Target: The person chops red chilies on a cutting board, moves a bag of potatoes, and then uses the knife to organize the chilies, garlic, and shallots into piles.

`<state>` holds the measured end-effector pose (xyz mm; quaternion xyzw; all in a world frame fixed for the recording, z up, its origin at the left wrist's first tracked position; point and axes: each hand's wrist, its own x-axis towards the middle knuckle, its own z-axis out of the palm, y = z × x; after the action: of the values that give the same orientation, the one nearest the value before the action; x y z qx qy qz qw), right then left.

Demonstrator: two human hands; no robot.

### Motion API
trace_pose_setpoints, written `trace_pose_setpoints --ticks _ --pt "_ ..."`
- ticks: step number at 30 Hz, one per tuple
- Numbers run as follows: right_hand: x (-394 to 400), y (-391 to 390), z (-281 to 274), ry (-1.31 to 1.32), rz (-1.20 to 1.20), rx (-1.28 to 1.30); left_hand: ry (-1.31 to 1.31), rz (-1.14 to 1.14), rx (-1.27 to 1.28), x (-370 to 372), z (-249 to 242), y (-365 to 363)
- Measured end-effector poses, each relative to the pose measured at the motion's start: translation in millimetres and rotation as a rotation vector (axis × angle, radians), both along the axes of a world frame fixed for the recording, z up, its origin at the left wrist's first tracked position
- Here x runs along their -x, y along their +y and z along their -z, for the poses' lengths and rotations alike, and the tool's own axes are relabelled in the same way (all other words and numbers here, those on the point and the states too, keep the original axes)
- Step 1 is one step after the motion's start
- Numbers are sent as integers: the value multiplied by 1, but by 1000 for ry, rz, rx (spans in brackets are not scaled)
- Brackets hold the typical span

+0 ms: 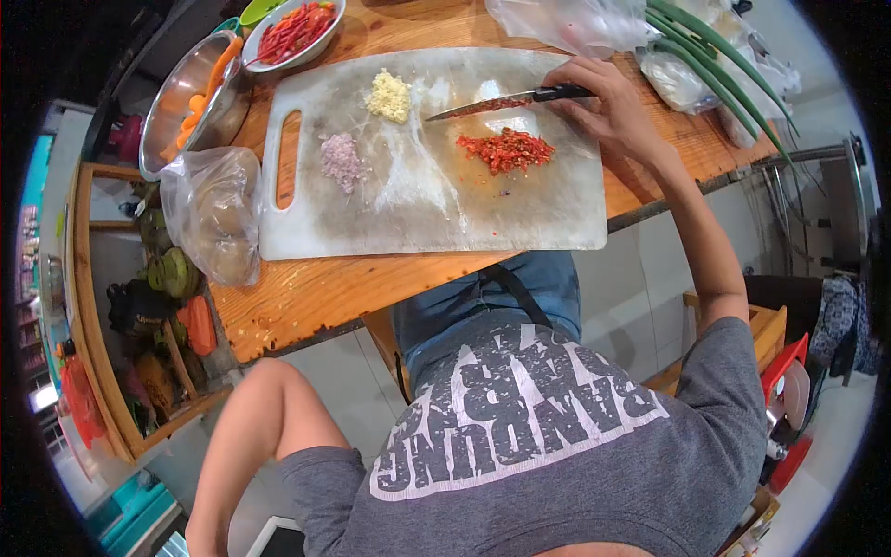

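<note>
My right hand (608, 110) is closed on the black handle of a knife (478, 106) at the upper right of a white cutting board (348, 232). The blade points left, with red bits stuck along it. Just below the blade lies a pile of chopped red chili (506, 150). Minced pale yellow garlic (388, 97) and chopped pinkish shallot (343, 161) form two more piles on the board's left half. My left arm bends down at the lower left, and its hand is outside the view.
Left of the board are a metal bowl (230, 119) with orange pieces, a white bowl (320, 45) of red chilies and a plastic bag (215, 215) of round brownish items. Green stalks (719, 70) and plastic bags lie at the upper right. A wooden-framed shelf (85, 278) stands left.
</note>
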<state>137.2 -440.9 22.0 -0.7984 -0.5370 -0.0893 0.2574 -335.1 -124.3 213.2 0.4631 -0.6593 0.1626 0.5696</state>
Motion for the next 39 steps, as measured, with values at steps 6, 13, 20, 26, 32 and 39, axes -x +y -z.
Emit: trace_pose_setpoints --ticks 6,13,20,26,32,39 --pt "-4 12 -14 -88 -211 67 -210 -218 226 -5 43 49" --pt "78 -35 -50 51 13 -73 382 -623 767 -27 83 36" --pt "148 -35 -28 412 64 20 479 -761 795 -43 100 48" --pt "131 -35 -12 286 163 -15 534 -796 754 -47 109 45" --pt "121 -43 -15 254 252 -75 587 -723 706 -53 113 41" --pt "146 -37 -20 390 97 -8 635 -768 631 -69 118 37"
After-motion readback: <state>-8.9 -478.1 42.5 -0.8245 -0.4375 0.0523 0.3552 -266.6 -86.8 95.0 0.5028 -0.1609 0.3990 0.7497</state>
